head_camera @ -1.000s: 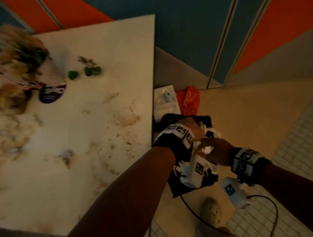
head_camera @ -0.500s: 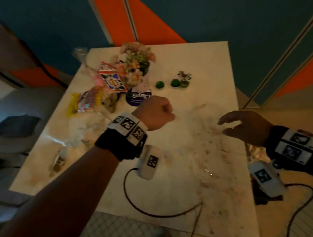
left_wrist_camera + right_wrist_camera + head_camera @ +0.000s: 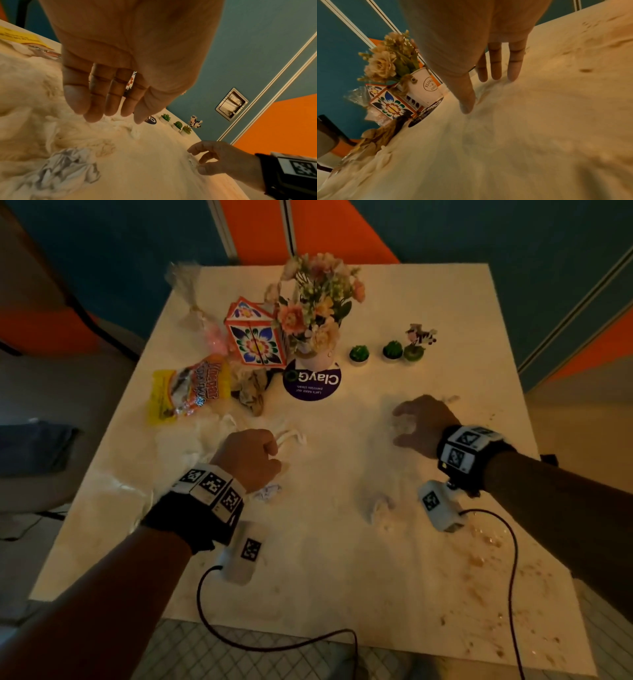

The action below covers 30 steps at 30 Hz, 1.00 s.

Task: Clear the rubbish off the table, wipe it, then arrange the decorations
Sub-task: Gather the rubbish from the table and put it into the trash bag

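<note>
The stained white table (image 3: 342, 594) carries rubbish on its left half. My left hand (image 3: 274, 453) hangs just above a heap of white tissues (image 3: 291, 436), fingers loose and holding nothing; the left wrist view shows the fingers (image 3: 96, 102) pointing down at the tissue heap (image 3: 51, 135). A crumpled paper ball (image 3: 269, 493) lies under that wrist. My right hand (image 3: 400, 426) is spread over a small tissue scrap (image 3: 399, 419), fingertips (image 3: 494, 70) close to the tabletop. Behind stand a flower pot (image 3: 315, 302), a patterned box (image 3: 255, 337) and a purple coaster (image 3: 311, 381).
A yellow snack wrapper (image 3: 185, 392), brown crumpled paper (image 3: 251, 392) and clear plastic bags (image 3: 191, 292) lie at the left. Small cactus pots (image 3: 359, 354) and a zebra figure (image 3: 419, 337) stand at the back. Another tissue (image 3: 380, 505) and brown stains (image 3: 486, 559) are at the right.
My view swung from the black bag on the floor back to the table. Both hands left the bag, came over the table, then dropped closer to the tissues.
</note>
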Motion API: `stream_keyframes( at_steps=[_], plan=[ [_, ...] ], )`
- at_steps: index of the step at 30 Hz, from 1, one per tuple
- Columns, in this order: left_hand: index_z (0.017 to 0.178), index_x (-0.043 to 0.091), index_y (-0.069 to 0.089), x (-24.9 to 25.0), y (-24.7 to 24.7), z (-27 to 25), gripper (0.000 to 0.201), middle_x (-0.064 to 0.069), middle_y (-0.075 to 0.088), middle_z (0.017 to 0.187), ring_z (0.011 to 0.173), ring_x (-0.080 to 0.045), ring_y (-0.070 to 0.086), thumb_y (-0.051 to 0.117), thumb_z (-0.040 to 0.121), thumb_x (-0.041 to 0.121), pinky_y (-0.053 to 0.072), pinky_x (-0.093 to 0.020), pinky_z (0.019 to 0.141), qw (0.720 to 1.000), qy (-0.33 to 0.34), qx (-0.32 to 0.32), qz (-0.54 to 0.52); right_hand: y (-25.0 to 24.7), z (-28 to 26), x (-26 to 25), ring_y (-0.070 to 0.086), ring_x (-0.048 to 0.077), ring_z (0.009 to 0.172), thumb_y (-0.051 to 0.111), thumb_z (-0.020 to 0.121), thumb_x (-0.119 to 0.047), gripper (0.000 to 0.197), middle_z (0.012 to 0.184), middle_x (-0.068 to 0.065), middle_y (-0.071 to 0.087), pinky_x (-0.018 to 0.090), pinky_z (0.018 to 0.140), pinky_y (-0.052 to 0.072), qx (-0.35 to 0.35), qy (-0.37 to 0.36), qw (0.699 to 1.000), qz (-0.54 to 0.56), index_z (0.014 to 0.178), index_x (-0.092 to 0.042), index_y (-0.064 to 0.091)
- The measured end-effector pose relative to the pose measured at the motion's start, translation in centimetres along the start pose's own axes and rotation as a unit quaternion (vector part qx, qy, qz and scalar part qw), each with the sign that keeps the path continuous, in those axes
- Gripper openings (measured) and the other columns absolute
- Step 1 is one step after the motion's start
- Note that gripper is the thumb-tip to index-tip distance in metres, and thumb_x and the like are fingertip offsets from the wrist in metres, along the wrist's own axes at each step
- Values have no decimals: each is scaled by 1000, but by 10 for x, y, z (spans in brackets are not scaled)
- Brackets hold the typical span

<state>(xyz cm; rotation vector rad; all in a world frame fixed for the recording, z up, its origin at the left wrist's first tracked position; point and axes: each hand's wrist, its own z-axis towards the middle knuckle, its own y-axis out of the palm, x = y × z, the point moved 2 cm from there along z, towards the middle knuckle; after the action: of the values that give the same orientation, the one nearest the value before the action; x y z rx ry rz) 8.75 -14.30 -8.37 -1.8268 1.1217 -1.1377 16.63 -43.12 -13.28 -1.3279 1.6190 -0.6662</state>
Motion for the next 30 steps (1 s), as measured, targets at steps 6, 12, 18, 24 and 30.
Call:
stream_keyframes(
  at_steps=[6, 12, 18, 24, 30],
  plan=[
    [87, 21, 63, 8, 4, 4, 11, 2, 62, 91, 88, -17, 57, 69, 79, 23, 45, -26, 82, 1000, 17, -4, -17, 8, 4, -21, 52, 37, 104, 58, 83, -5, 10, 101, 9, 47, 38, 88, 46, -2, -60, 998, -11, 90, -11, 61],
    [98, 20, 61, 85, 18, 14, 23, 2, 62, 96, 94, -19, 60, 70, 79, 29, 47, -27, 82, 991, 126, -51, -17, -18, -1, 14, 55, 35, 93, 51, 77, 4, 23, 96, 10, 57, 38, 85, 47, 59, -24, 998, 23, 83, -17, 59],
    [139, 35, 23, 135, 80, -19, 105, -5, 31, 130, 111, -31, 55, 87, 56, 42, 51, -44, 92, 951, 195, -222, 88, -47, 12, 52, 59, 32, 102, 58, 81, -4, 23, 106, 6, 67, 32, 85, 46, 66, -5, 998, -14, 81, -25, 66],
    [140, 44, 15, 141, 129, -34, 106, -2, 14, 133, 109, -28, 55, 84, 64, 17, 55, -39, 86, 969, 180, -165, 38, -38, 22, 47, 59, 31, 97, 52, 85, -2, 21, 102, 10, 67, 30, 75, 41, 16, -27, 999, 2, 89, -11, 71],
    [134, 34, 40, 178, 130, -26, 66, -5, 22, 138, 109, -29, 49, 64, 80, 4, 50, -40, 92, 957, 247, -148, 41, -37, 21, 50, 56, 30, 97, 47, 85, 6, 23, 97, 9, 59, 37, 84, 47, 24, -18, 999, 24, 89, -6, 67]
  ],
)
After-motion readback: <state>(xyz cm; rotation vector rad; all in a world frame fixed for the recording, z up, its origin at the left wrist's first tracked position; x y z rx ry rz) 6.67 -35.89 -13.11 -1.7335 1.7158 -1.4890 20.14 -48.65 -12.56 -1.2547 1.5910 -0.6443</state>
